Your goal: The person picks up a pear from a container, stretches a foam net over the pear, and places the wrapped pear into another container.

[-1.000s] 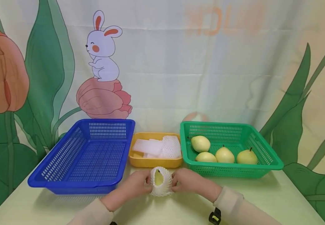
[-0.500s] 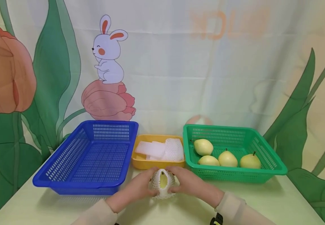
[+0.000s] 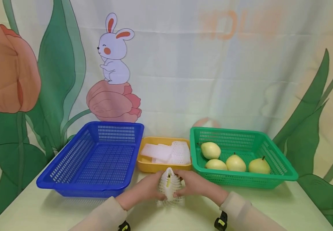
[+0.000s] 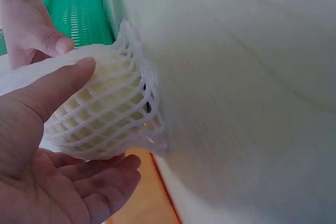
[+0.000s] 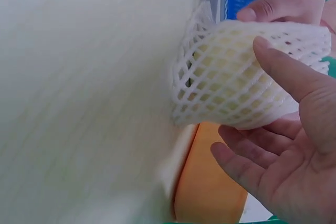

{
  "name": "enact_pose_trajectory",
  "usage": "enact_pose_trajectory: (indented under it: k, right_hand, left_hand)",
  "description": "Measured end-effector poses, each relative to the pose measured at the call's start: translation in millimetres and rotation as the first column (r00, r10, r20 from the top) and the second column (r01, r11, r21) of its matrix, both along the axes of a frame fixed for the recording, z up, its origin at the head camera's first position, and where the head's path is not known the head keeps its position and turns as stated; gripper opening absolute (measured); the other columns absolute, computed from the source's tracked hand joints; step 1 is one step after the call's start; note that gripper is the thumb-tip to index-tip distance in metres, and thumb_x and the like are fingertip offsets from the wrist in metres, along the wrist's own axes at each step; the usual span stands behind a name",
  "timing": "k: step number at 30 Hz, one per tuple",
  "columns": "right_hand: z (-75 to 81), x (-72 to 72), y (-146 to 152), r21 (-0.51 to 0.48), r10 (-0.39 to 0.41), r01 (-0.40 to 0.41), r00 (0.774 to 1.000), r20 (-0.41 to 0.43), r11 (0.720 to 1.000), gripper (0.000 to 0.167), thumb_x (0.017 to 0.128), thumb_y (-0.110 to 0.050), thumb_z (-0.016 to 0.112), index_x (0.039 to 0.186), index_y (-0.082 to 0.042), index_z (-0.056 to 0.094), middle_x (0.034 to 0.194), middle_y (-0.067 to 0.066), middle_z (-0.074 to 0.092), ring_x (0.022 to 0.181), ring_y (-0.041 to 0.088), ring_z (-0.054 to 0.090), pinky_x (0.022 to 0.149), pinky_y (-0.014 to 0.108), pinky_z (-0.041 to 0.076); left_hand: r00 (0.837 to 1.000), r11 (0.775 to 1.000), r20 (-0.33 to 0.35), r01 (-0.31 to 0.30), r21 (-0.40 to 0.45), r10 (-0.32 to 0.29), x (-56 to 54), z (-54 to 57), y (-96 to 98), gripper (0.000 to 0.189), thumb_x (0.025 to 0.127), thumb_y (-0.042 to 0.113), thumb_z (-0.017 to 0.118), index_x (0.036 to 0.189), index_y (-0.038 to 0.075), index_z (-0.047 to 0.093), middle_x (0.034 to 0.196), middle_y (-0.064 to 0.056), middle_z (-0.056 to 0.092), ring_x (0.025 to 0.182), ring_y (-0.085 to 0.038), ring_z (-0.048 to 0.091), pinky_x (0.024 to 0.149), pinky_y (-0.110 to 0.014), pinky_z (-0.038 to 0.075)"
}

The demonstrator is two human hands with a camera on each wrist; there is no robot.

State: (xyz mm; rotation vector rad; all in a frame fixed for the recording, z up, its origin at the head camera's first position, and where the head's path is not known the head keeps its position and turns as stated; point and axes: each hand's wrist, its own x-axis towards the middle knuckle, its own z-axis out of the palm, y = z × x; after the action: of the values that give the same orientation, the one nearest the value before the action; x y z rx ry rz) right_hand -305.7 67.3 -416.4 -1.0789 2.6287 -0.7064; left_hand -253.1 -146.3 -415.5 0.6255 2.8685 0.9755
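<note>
A pale yellow-green pear (image 4: 100, 93) sits inside a white foam net sleeve (image 5: 236, 72), upright at the table's front middle in the head view. The sleeve's lower mesh flares at the tabletop, and its top end narrows around a small opening where the pear's skin shows. My left hand (image 3: 150, 187) holds the wrapped pear from the left, thumb on the near side and fingers behind. From the other side my right hand (image 3: 190, 184) grips it the same way. Both wrist views show thumbs pressing the netting, with the other fingers under the far side.
A blue basket (image 3: 89, 187) stands at left with nothing in it. Behind the hands, a yellow tray (image 3: 152, 167) holds several flat foam sleeves (image 3: 180, 152). At right, a green basket (image 3: 241, 175) holds several bare pears (image 3: 235, 163). A printed curtain (image 3: 172, 80) hangs behind.
Both hands have shifted from the sleeve's sides to wrap around it. The netting has been drawn up and its opening has narrowed over the pear. The head view has shifted slightly.
</note>
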Motion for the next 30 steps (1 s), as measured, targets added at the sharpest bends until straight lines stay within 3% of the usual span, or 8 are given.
enact_pose_trajectory:
  k: [4, 8, 13, 16, 24, 30]
  right_hand:
    - [1.3, -3.7, 0, 0.014, 0.006, -0.007, 0.998, 0.055, 1.0, 0.081, 0.084, -0.028, 0.085, 0.147, 0.006, 0.047, 0.134, 0.018, 0.066, 0.119, 0.032, 0.066, 0.101, 0.044, 0.056]
    - [3.2, -4.7, 2, 0.026, 0.009, -0.012, 0.995, 0.1, 1.0, 0.083, 0.083, -0.026, 0.086, 0.148, 0.006, 0.046, 0.134, 0.017, 0.066, 0.119, 0.032, 0.065, 0.1, 0.042, 0.056]
    - [3.6, -4.1, 7, 0.04, 0.008, -0.013, 0.992, 0.128, 0.999, 0.085, 0.083, -0.026, 0.086, 0.151, 0.004, 0.043, 0.14, 0.018, 0.063, 0.122, 0.035, 0.064, 0.103, 0.044, 0.054]
    - [5.2, -2.1, 12, 0.05, 0.006, -0.011, 0.995, 0.098, 0.999, 0.083, 0.084, -0.026, 0.085, 0.15, 0.005, 0.044, 0.143, 0.021, 0.06, 0.123, 0.038, 0.064, 0.103, 0.048, 0.054]
    - [12.8, 7.0, 28, 0.046, 0.061, -0.061, 0.998, 0.014, 0.997, 0.065, 0.087, -0.02, 0.081, 0.145, -0.004, 0.055, 0.143, 0.014, 0.064, 0.118, 0.038, 0.066, 0.1, 0.045, 0.056]
    - [17.8, 15.1, 37, 0.052, 0.056, -0.057, 0.998, 0.012, 0.997, 0.061, 0.087, -0.019, 0.08, 0.141, -0.001, 0.058, 0.139, 0.019, 0.065, 0.118, 0.042, 0.066, 0.1, 0.05, 0.056]
  left_hand:
    - [0.999, 1.0, 0.035, -0.021, -0.014, 0.021, -3.0, -0.2, 2.6, 0.081, 0.066, 0.009, 0.092, 0.134, -0.01, 0.051, 0.117, -0.024, 0.069, 0.106, -0.036, 0.068, 0.099, -0.055, 0.055]
    - [0.999, 1.0, 0.049, -0.004, -0.009, 0.004, -4.9, -1.7, 1.9, 0.079, 0.066, 0.009, 0.091, 0.132, -0.01, 0.052, 0.116, -0.023, 0.069, 0.106, -0.035, 0.067, 0.099, -0.055, 0.054]
    - [0.998, 0.997, 0.056, 0.036, 0.063, -0.04, -3.2, 0.1, -1.5, 0.096, 0.066, 0.009, 0.091, 0.145, -0.01, 0.042, 0.127, -0.024, 0.066, 0.115, -0.036, 0.064, 0.106, -0.057, 0.05]
    - [0.998, 0.992, 0.025, 0.061, 0.111, -0.064, -3.0, 1.4, -2.3, 0.105, 0.067, 0.011, 0.092, 0.152, -0.01, 0.033, 0.138, -0.027, 0.059, 0.127, -0.04, 0.059, 0.113, -0.059, 0.045]
    - [0.988, 0.989, -0.112, 0.115, 0.09, -0.105, -2.3, -0.2, 1.3, 0.08, 0.07, 0.012, 0.091, 0.136, -0.007, 0.052, 0.13, -0.023, 0.063, 0.12, -0.038, 0.061, 0.107, -0.056, 0.05]
    - [0.993, 0.994, -0.092, 0.076, 0.077, -0.069, -1.9, 0.2, 5.8, 0.075, 0.07, 0.012, 0.091, 0.132, -0.005, 0.054, 0.126, -0.021, 0.063, 0.115, -0.032, 0.063, 0.103, -0.054, 0.052]
